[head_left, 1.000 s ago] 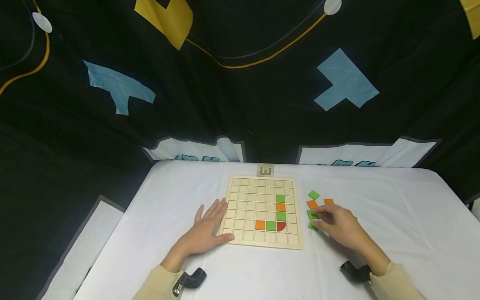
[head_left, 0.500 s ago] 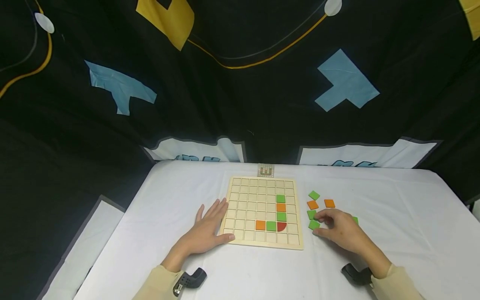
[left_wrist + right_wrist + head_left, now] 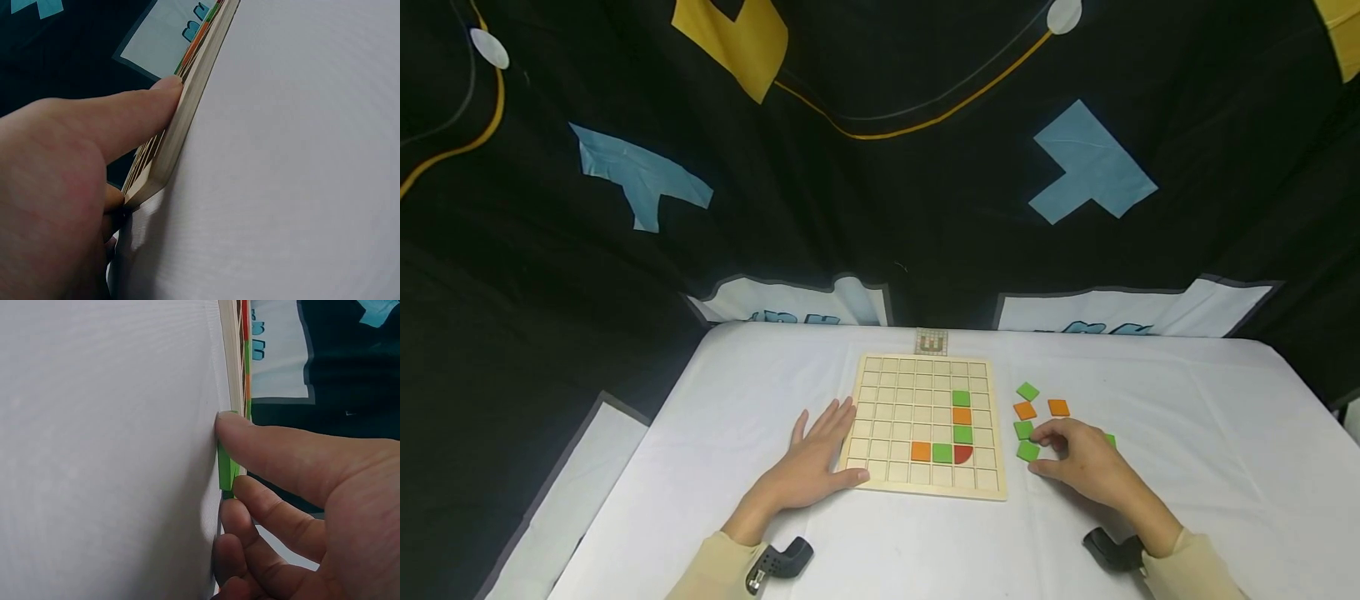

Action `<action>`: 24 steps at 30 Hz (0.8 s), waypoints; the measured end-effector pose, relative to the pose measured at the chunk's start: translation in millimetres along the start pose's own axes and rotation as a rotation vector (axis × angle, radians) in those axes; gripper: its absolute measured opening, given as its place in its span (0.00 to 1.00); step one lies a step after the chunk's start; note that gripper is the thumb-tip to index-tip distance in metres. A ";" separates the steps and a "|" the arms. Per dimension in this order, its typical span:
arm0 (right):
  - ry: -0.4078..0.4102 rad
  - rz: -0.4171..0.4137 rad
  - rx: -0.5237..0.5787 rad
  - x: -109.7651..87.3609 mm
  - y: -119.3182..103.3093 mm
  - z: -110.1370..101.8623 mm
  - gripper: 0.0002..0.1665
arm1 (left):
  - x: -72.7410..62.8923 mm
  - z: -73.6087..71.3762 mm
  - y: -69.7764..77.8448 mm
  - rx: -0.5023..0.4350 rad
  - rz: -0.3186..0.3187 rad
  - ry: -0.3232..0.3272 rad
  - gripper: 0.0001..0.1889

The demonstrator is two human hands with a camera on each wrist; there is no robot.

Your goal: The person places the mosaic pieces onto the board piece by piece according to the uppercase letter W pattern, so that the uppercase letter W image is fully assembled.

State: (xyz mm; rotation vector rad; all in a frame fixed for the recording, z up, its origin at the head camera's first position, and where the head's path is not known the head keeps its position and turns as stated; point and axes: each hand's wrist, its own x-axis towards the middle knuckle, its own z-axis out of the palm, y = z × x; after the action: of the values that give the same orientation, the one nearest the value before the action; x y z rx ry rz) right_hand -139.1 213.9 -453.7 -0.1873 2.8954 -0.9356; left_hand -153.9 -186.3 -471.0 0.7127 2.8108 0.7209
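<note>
A pale wooden grid board (image 3: 892, 411) lies on the white table with green, orange and red tiles set in some squares. My left hand (image 3: 808, 468) is spread over its left edge; in the left wrist view the thumb (image 3: 140, 112) rests on the rim. Right of the board, my right hand (image 3: 1078, 457) is low over the table, thumb and index finger apart beside a green tile (image 3: 1027, 451). The right wrist view has a green tile (image 3: 225, 465) flat behind the thumb and index fingertips. The remaining fingers curl loosely.
Loose tiles lie around the right hand: a green tile (image 3: 1027, 390), an orange tile (image 3: 1025, 410), another orange tile (image 3: 1059, 407) and a green tile (image 3: 1023, 430). One more green tile (image 3: 1111, 439) is partly hidden behind the hand. A small patterned card (image 3: 932, 342) lies beyond the board.
My right hand has shifted slightly right and its fingertips have drawn back, showing more of the near green tile and the farther orange one. The left hand stays still on the board.
</note>
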 end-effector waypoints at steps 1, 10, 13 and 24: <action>0.001 0.003 -0.002 0.1 -0.1 0.1 0.23 | 0.1 0.1 0.0 0.000 0.001 0.001 0.53; -0.001 -0.017 0.002 -0.7 1.5 -0.3 0.21 | 0.2 0.5 -0.8 -0.002 0.004 0.006 0.52; -0.002 -0.022 0.000 -0.7 1.5 -0.7 0.20 | 0.0 0.2 -0.4 -0.004 0.004 0.006 0.52; -0.005 0.003 -0.033 0.1 -1.0 2.1 0.18 | 0.1 -0.1 0.3 -0.008 -0.007 -0.006 0.52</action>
State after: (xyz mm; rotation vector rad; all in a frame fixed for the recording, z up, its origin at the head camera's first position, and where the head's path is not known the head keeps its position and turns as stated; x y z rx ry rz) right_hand -138.8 211.9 -454.8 -0.1868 2.9073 -0.8852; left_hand -153.9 -186.0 -470.8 0.7018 2.8022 0.7277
